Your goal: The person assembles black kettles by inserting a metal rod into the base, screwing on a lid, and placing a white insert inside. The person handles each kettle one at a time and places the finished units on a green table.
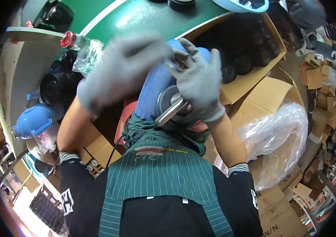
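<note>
Both my hands wear grey gloves and meet above my lap. My left hand [124, 67] is smeared by motion, so its fingers cannot be read. My right hand [199, 81] has its fingers apart and partly bent, their tips close to the left hand's. Nothing shows between them. Below the right palm, a round black part [167, 98] with a shiny metal tube [170, 112] sits at my lap, partly hidden by that hand. Whether the palm touches it I cannot tell. My blue trouser leg [150, 89] and green striped apron [160, 170] lie beneath.
On the right, a cardboard box [255, 75] holds several black round parts. Clear plastic [282, 134] drapes another carton. Ahead stands a green table [152, 17] with a blue basin [241, 4]. To the left are a blue jug [37, 121], stacked black discs [57, 89] and a red-capped bottle [73, 40].
</note>
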The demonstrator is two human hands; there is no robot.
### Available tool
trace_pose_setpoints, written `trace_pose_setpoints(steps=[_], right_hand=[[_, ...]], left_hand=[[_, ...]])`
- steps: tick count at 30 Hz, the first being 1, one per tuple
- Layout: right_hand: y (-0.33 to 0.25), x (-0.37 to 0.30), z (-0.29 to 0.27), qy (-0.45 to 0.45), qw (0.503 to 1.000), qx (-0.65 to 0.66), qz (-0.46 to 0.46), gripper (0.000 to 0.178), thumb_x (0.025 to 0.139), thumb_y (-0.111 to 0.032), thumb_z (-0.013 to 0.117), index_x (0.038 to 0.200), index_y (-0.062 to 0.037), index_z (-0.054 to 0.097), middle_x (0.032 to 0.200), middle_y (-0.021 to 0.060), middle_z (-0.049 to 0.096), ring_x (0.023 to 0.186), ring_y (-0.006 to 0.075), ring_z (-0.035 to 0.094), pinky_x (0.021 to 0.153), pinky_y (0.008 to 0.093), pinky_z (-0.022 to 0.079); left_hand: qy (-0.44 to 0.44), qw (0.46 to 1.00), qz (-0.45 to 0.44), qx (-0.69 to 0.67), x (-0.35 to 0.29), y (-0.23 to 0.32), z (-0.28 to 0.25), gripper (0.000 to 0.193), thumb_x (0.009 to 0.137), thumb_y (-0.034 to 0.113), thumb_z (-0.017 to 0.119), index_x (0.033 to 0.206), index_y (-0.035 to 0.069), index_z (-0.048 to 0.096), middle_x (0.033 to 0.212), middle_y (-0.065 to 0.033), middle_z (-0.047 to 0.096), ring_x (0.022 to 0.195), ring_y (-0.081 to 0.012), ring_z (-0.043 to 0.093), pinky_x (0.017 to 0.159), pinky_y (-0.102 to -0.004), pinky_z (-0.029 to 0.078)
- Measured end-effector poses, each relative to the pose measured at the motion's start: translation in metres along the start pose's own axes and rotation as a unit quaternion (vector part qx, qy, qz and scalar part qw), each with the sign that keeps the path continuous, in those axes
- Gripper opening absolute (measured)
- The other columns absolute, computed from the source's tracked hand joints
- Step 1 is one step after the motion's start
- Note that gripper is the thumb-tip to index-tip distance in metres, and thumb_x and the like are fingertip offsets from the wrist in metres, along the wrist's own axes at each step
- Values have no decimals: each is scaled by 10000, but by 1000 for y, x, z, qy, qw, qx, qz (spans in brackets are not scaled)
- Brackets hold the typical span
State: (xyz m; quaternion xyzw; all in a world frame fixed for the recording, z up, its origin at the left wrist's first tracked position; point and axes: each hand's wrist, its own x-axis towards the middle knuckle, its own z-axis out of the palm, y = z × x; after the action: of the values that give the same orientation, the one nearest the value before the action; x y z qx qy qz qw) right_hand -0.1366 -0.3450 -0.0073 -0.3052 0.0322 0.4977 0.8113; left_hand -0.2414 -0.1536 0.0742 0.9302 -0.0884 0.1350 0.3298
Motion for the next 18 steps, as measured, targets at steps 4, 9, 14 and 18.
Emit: trace_pose_setpoints(steps=[4, 9, 14, 18], right_hand=[[-5, 8, 8, -6, 997, 7, 80, 938, 1093, -720, 212, 1695, -2, 254, 1610, 247, 465, 1556, 376, 370, 1304, 519, 246], [26, 35, -37, -59, 995, -86, -3, 702, 1154, -462, 300, 1664, 20, 277, 1589, 265, 508, 1514, 362, 465, 1279, 478, 337], [-10, -2, -42, -122, 899, -266, -326, 640, 1181, -474, 310, 1606, -6, 408, 1479, 240, 613, 1364, 327, 614, 1233, 443, 402], [-15, -13, -96, 55, 983, 35, -172, 641, 1166, -525, 365, 1608, -65, 431, 1552, 244, 538, 1465, 357, 530, 1247, 550, 408]], left_hand=[[-351, 900, -122, 228, -15, 102, 44, 269, 1064, 299, 608, 994, 70, 732, 949, -171, 715, 827, -301, 737, 649, -452, 565], [-174, 895, -268, 311, -16, 107, 117, 455, 1031, 497, 637, 869, 80, 723, 778, -153, 715, 652, -310, 734, 540, -436, 546], [-119, 914, -281, 269, -38, 88, 104, 613, 942, 656, 725, 848, 50, 711, 723, -179, 713, 661, -344, 757, 584, -461, 578], [-169, 900, -285, 283, -35, 90, 102, 641, 974, 672, 680, 830, 47, 662, 705, -179, 690, 654, -351, 748, 572, -470, 565]])
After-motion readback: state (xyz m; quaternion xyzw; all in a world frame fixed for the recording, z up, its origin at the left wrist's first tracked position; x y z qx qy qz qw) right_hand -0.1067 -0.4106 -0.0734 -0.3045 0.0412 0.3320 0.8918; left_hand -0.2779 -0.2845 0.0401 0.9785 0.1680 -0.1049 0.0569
